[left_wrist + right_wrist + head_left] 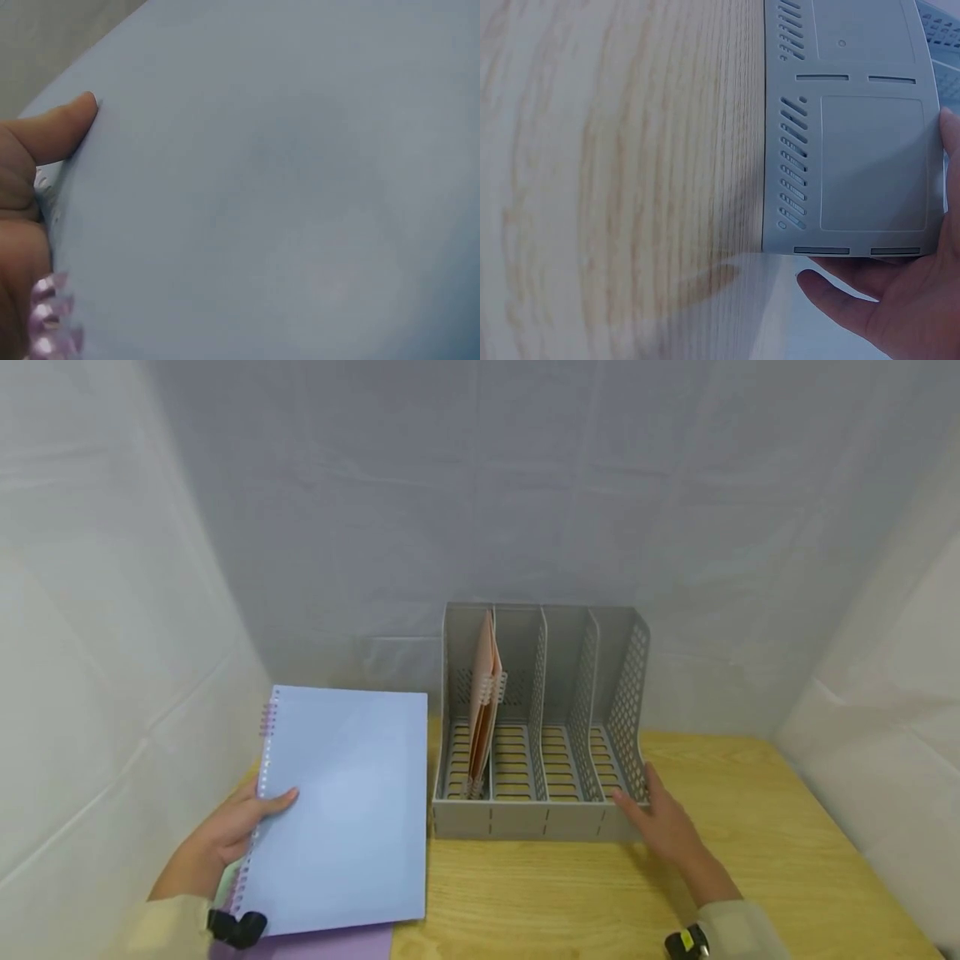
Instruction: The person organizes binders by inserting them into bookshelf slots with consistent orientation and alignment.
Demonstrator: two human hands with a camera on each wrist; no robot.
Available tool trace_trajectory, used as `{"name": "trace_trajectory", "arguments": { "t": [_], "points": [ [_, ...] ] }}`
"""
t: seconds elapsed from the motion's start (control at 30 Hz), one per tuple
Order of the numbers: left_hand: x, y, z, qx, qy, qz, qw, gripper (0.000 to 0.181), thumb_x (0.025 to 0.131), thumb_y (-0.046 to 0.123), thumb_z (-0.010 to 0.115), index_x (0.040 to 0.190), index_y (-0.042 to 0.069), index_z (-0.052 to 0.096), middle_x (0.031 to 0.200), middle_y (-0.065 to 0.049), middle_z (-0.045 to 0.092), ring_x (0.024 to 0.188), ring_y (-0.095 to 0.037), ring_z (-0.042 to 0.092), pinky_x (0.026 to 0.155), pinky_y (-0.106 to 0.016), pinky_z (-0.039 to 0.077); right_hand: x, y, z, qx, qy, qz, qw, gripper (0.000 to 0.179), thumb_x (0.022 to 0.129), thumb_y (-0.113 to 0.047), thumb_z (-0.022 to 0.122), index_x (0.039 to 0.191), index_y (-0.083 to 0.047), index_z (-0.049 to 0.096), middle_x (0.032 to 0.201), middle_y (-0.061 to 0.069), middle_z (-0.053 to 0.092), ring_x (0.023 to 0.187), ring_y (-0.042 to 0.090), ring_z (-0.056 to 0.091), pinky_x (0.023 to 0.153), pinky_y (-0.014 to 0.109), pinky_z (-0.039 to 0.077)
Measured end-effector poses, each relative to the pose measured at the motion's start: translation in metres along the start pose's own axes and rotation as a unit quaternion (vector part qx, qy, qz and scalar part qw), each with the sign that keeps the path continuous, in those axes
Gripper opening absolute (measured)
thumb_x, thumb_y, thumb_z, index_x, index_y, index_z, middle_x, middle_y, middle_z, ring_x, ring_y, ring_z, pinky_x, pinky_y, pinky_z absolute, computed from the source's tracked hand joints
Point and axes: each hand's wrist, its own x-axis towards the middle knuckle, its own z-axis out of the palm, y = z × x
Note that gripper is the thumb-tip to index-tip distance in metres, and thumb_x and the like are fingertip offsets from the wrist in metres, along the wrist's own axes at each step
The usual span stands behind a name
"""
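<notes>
A light blue spiral notebook (345,802) is held up by my left hand (232,827) at its coil-bound left edge. The thumb lies on the blue cover (262,180), while the other fingers are hidden behind it. My right hand (667,822) grips the front right corner of a grey four-slot file rack (517,820). Its thumb is over the front rim and its fingers are along the side, as the rack's front panel (874,165) shows in the right wrist view. A pink spiral notebook (483,702) stands, leaning slightly, in the leftmost slot.
Under the blue notebook, a purple cover (341,943) and a bit of a green one (227,883) peek out on the wooden table (540,897). White sheeting (525,485) hangs behind the rack and along both sides.
</notes>
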Motion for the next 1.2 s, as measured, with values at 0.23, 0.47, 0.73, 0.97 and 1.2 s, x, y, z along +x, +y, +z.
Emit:
{"name": "trace_trajectory", "arguments": {
  "t": [0.23,0.47,0.73,0.97,1.2],
  "points": [
    [0.000,0.001,0.004,0.014,0.001,0.013,0.9998,0.068,0.102,0.019,0.051,0.156,0.024,0.010,0.112,0.008,0.066,0.103,-0.021,0.065,0.087,-0.049,0.053,0.000,0.002,-0.001,-0.003,0.002,0.000,1.0000,0.092,0.098,-0.060,0.038,0.153,0.001,-0.003,0.154,0.032,0.015,0.137,0.052,0.022,0.109,0.065,0.020],
    [0.001,0.001,0.009,0.006,-0.015,0.054,0.9984,0.047,0.103,0.013,0.047,0.142,0.035,0.033,0.112,0.007,0.067,0.102,-0.018,0.066,0.084,-0.043,0.055,-0.001,0.002,-0.002,-0.004,-0.001,0.006,1.0000,0.092,0.098,-0.059,0.039,0.153,0.002,-0.004,0.153,0.033,0.016,0.137,0.052,0.022,0.109,0.064,0.020],
    [0.003,0.007,0.017,0.015,-0.039,0.095,0.9946,0.043,0.103,0.009,0.046,0.135,0.037,0.040,0.116,0.008,0.067,0.104,-0.016,0.065,0.084,-0.039,0.055,-0.002,0.003,-0.002,-0.010,0.008,0.002,0.9999,0.090,0.099,-0.057,0.040,0.153,0.003,-0.001,0.152,0.034,0.019,0.135,0.053,0.025,0.108,0.065,0.023],
    [0.003,0.016,0.033,-0.019,-0.060,0.147,0.9872,0.043,0.103,0.003,0.042,0.133,0.034,0.043,0.117,0.007,0.067,0.105,-0.014,0.065,0.084,-0.034,0.055,-0.001,0.004,-0.001,-0.003,0.005,0.002,1.0000,0.091,0.099,-0.058,0.039,0.153,0.003,-0.002,0.153,0.034,0.018,0.136,0.052,0.024,0.108,0.065,0.023],
    [0.003,0.028,0.044,0.008,-0.064,0.175,0.9825,0.046,0.103,0.004,0.042,0.136,0.036,0.044,0.119,0.008,0.067,0.104,-0.014,0.065,0.084,-0.033,0.055,0.000,0.004,-0.002,0.005,-0.001,0.008,1.0000,0.092,0.098,-0.059,0.038,0.153,0.002,-0.003,0.154,0.033,0.015,0.138,0.052,0.021,0.110,0.064,0.021]
  ]
}}
